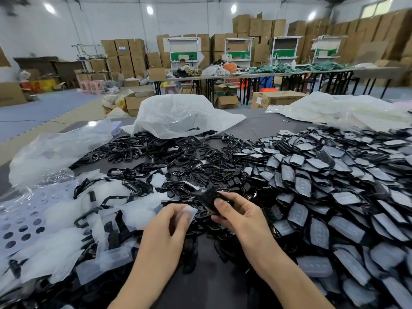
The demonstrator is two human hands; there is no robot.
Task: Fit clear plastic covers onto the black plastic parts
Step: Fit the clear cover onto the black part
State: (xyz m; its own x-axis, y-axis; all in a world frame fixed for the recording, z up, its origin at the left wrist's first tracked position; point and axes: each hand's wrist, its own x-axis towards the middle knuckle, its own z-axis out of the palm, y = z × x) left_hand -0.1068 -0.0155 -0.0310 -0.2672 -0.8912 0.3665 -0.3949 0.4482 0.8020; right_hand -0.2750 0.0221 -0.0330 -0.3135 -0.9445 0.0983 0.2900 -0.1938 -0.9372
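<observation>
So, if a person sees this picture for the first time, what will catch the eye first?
Most likely the big heap of covered black parts filling the right side of the table. Next, at the front centre, the left hand pinches a clear cover beside the black part gripped by the right hand. A crumpled white bag lies behind.

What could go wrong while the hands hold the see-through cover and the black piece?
1. The clear cover, only pinched by the left hand, might slip and vanish among the loose clear covers beside it.
2. The black part in the right hand could drop into the loose black parts under it and be hard to find.
3. The finished pile lies close on the right, so an uncovered part might get mixed in.
</observation>
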